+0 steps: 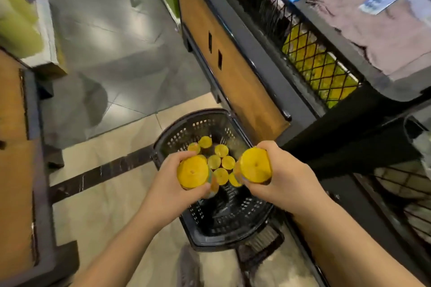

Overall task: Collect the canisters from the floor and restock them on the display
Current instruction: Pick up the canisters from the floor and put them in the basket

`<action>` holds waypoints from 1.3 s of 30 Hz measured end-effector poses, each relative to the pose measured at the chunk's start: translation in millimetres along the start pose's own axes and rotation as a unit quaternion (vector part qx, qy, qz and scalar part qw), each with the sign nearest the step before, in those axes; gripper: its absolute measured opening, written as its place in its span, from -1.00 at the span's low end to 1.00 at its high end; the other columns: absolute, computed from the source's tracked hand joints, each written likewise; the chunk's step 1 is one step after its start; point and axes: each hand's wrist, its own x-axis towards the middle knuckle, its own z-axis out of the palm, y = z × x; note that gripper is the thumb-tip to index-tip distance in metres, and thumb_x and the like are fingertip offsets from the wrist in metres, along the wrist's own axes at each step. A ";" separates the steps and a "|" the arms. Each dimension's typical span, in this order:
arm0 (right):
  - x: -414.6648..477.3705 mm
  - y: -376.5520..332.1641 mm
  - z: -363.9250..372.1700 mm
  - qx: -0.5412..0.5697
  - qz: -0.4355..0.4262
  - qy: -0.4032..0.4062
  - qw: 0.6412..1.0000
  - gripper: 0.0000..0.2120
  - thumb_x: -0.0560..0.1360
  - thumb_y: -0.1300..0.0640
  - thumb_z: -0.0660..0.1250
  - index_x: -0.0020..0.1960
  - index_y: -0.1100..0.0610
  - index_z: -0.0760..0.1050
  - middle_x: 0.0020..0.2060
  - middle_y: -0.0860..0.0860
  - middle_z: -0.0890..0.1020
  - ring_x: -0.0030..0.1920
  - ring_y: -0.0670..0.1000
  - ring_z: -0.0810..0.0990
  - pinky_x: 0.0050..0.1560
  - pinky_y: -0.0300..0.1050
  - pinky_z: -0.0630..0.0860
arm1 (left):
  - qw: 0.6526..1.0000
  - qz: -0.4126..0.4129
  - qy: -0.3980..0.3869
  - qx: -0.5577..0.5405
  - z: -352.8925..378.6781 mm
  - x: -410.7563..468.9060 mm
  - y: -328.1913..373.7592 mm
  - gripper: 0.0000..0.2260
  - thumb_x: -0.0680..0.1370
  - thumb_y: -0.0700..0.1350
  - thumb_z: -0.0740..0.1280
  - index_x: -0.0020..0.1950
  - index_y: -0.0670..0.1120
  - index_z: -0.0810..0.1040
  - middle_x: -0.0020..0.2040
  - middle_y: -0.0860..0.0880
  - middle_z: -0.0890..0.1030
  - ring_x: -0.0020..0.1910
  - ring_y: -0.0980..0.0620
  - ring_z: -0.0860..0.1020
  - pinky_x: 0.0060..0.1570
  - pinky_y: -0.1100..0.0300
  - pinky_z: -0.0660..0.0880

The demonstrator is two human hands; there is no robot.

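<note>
Above the black basket [251, 219] on the floor, left hand [170, 184] and right hand [282, 175] each grip one yellow-lidded canister [192, 172], so both should rise upright, kept apart, toward the mesh display shelf [319, 67].

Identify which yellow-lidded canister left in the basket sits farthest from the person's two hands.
The canister at the cluster's far end, nearest the far rim of the basket; every other lid lies closer to the left hand and right hand.

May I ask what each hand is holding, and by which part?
Left hand grips one canister round its side, below the yellow lid; right hand grips another canister likewise.
</note>
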 end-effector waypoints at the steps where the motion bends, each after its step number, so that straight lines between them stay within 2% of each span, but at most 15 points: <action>1: 11.0 9.1 11.1 -0.002 0.002 0.007 1.000 -0.43 0.37 -0.30 0.49 0.22 -0.22 0.26 -0.09 -0.19 0.55 -0.10 -0.07 0.56 -0.19 0.00 0.57 | 1.000 -0.011 -0.002 -0.004 11.2 8.2 -13.1 -0.35 0.30 0.11 0.63 0.31 0.24 0.42 0.27 0.23 0.45 0.21 0.30 0.46 0.10 0.36 0.42; 4: 42.7 32.0 41.7 -0.007 0.016 -0.013 1.000 -0.44 0.35 -0.31 0.49 0.17 -0.23 0.25 -0.10 -0.20 0.54 -0.11 -0.04 0.56 -0.15 0.04 0.56 | 0.999 -0.039 -0.007 0.003 43.0 27.6 -55.1 -0.30 0.25 0.20 0.61 0.31 0.22 0.40 0.28 0.18 0.45 0.24 0.18 0.48 0.22 0.13 0.48; 7: 62.3 55.4 78.9 -0.015 0.025 -0.032 0.999 -0.44 0.35 -0.32 0.48 0.18 -0.22 0.25 -0.05 -0.20 0.55 -0.02 -0.01 0.57 -0.07 0.00 0.54 | 0.998 -0.057 -0.015 0.017 71.6 38.3 -92.1 -0.31 0.27 0.14 0.63 0.32 0.18 0.40 0.27 0.17 0.44 0.23 0.17 0.47 0.25 0.09 0.47; 9: 72.1 70.0 108.8 -0.041 0.012 -0.035 0.998 -0.40 0.37 -0.33 0.45 0.24 -0.19 0.23 0.01 -0.19 0.55 0.02 0.01 0.57 -0.09 -0.05 0.48 | 0.997 -0.065 -0.019 0.031 92.0 43.4 -114.9 -0.30 0.29 0.10 0.64 0.33 0.14 0.39 0.26 0.15 0.43 0.23 0.15 0.45 0.25 0.13 0.45; 12: 83.1 87.4 148.8 -0.043 0.019 -0.078 0.996 -0.42 0.37 -0.25 0.46 0.24 -0.16 0.24 -0.05 -0.21 0.51 -0.04 0.02 0.55 -0.13 -0.07 0.43 | 0.996 -0.074 -0.032 0.043 124.9 48.2 -145.6 -0.31 0.31 0.03 0.65 0.33 0.09 0.37 0.24 0.13 0.40 0.21 0.16 0.41 0.17 0.30 0.37; 14: 89.6 98.2 171.3 -0.056 0.009 -0.096 0.994 -0.42 0.35 -0.20 0.47 0.24 -0.14 0.24 -0.04 -0.16 0.56 -0.02 0.07 0.59 -0.11 -0.03 0.48 | 0.996 -0.065 -0.051 0.044 146.0 51.7 -165.1 -0.32 0.31 -0.03 0.63 0.32 0.02 0.37 0.24 0.04 0.40 0.19 0.18 0.43 0.08 0.51 0.29; 16: 94.7 107.8 191.4 -0.079 -0.008 -0.103 0.992 -0.37 0.34 -0.19 0.47 0.28 -0.11 0.24 0.04 -0.11 0.59 0.02 0.10 0.61 -0.13 0.00 0.50 | 0.993 -0.070 -0.076 0.048 163.4 54.1 -181.1 -0.35 0.34 -0.14 0.59 0.35 -0.11 0.38 0.25 -0.02 0.40 0.15 0.23 0.44 0.02 0.56 0.27; 19: 100.5 122.9 216.7 -0.093 -0.022 -0.116 0.989 -0.33 0.34 -0.22 0.47 0.31 -0.08 0.23 0.11 -0.10 0.57 0.05 0.09 0.61 -0.09 0.03 0.53 | 0.988 -0.053 -0.100 0.104 184.9 59.3 -206.1 -0.30 0.35 -0.09 0.61 0.40 -0.14 0.38 0.23 0.00 0.32 0.23 0.04 0.41 0.14 0.50 0.24; 22: 104.2 134.3 234.0 -0.091 -0.019 -0.112 0.989 -0.33 0.36 -0.22 0.46 0.32 -0.06 0.22 0.12 -0.08 0.56 0.07 0.08 0.60 -0.11 -0.02 0.43 | 0.972 -0.064 -0.140 0.176 200.0 65.8 -228.5 -0.25 0.31 0.00 0.63 0.39 -0.13 0.38 0.27 -0.08 0.29 0.23 -0.07 0.41 0.27 0.27 0.35; 26: 104.7 145.8 255.4 -0.086 0.000 -0.134 0.987 -0.33 0.38 -0.17 0.47 0.33 -0.03 0.22 0.17 -0.04 0.53 0.10 0.11 0.59 -0.09 -0.01 0.44 | 0.963 -0.102 -0.128 0.216 221.7 71.0 -243.5 -0.32 0.29 -0.02 0.64 0.29 -0.17 0.41 0.22 -0.13 0.36 0.16 -0.12 0.45 0.11 0.21 0.38; 30: 105.5 157.6 272.7 -0.096 0.006 -0.154 0.983 -0.33 0.39 -0.16 0.48 0.33 0.00 0.20 0.22 -0.01 0.50 0.13 0.16 0.59 -0.06 0.00 0.46 | 0.975 -0.127 -0.073 0.167 242.1 70.0 -259.0 -0.51 0.35 -0.23 0.59 0.19 -0.17 0.45 0.18 -0.18 0.43 0.16 -0.19 0.44 0.13 -0.05 0.46; 32: 106.9 162.7 279.6 -0.096 0.006 -0.163 0.982 -0.33 0.39 -0.14 0.50 0.32 0.00 0.20 0.19 -0.01 0.49 0.11 0.16 0.59 -0.08 -0.03 0.41 | 0.954 -0.128 -0.109 0.250 252.5 72.6 -264.0 -0.51 0.44 -0.22 0.51 0.30 -0.16 0.39 0.26 -0.18 0.38 0.25 -0.18 0.38 0.13 -0.03 0.48; 34: 108.9 166.7 286.2 -0.097 0.000 -0.166 0.981 -0.33 0.39 -0.13 0.51 0.31 0.01 0.21 0.18 -0.01 0.47 0.09 0.16 0.60 -0.05 0.00 0.46 | 0.920 -0.121 -0.156 0.340 260.7 77.3 -266.5 -0.47 0.50 -0.22 0.42 0.41 -0.14 0.28 0.35 -0.15 0.29 0.34 -0.16 0.30 0.08 0.07 0.50; 37: 113.5 169.7 294.8 -0.106 -0.012 -0.167 0.980 -0.33 0.37 -0.12 0.51 0.31 0.02 0.23 0.20 0.00 0.42 0.07 0.18 0.60 -0.01 0.07 0.54 | 0.881 -0.112 -0.207 0.410 273.3 83.0 -271.6 -0.39 0.50 -0.21 0.39 0.48 -0.13 0.19 0.42 -0.17 0.22 0.39 -0.19 0.25 0.05 0.07 0.49; 39: 117.5 171.6 300.6 -0.119 -0.025 -0.167 0.978 -0.32 0.37 -0.12 0.51 0.32 0.02 0.23 0.22 -0.01 0.39 0.06 0.17 0.60 -0.05 0.05 0.53 | 0.850 -0.102 -0.239 0.457 280.2 85.5 -273.4 -0.40 0.49 -0.21 0.40 0.47 -0.12 0.21 0.42 -0.16 0.23 0.38 -0.19 0.28 -0.04 0.05 0.44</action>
